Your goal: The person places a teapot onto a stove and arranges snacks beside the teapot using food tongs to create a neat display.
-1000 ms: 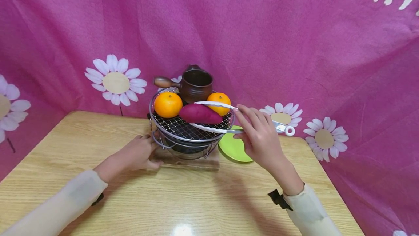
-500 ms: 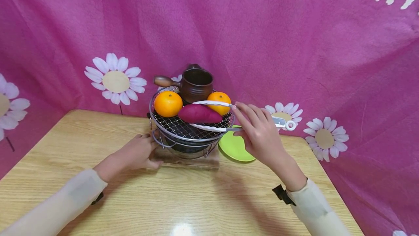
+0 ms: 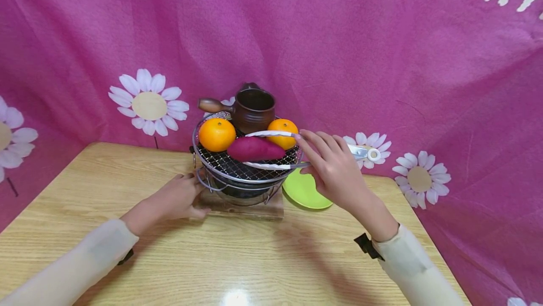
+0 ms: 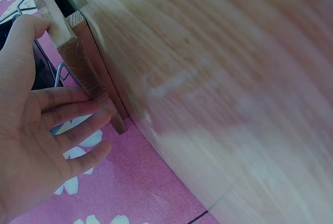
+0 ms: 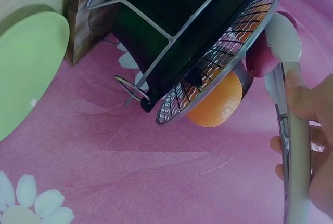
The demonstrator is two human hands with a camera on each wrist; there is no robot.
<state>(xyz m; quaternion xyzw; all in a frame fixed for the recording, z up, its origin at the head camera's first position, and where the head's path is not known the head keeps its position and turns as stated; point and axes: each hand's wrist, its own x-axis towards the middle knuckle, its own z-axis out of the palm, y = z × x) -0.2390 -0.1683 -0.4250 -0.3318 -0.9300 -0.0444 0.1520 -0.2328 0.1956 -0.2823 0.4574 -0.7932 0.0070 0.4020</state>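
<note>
In the head view, my right hand (image 3: 335, 169) holds a pair of white-tipped tongs (image 3: 271, 166). Their arms lie on either side of a purple sweet potato (image 3: 254, 149) on the round wire grill rack (image 3: 250, 178). The right wrist view shows my thumb on one arm of the tongs (image 5: 297, 151), fingers on the other side. My left hand (image 3: 178, 197) holds the left end of the wooden stand (image 3: 254, 209) beneath the grill. In the left wrist view, thumb and fingers span the stand's end (image 4: 83, 63), the outer fingers fairly straight.
Two orange citrus fruits, one left (image 3: 216, 135) and one right (image 3: 283, 143), sit on the rack before a brown side-handled pot (image 3: 254, 115). A green plate (image 3: 305, 190) lies right of the stand. A pink cloth (image 3: 360, 61) hangs behind the wooden table (image 3: 237, 259).
The right hand and tongs have shifted slightly left, the tongs' ring end rising a little. The sweet potato has moved slightly left on the rack. The left hand stays in place.
</note>
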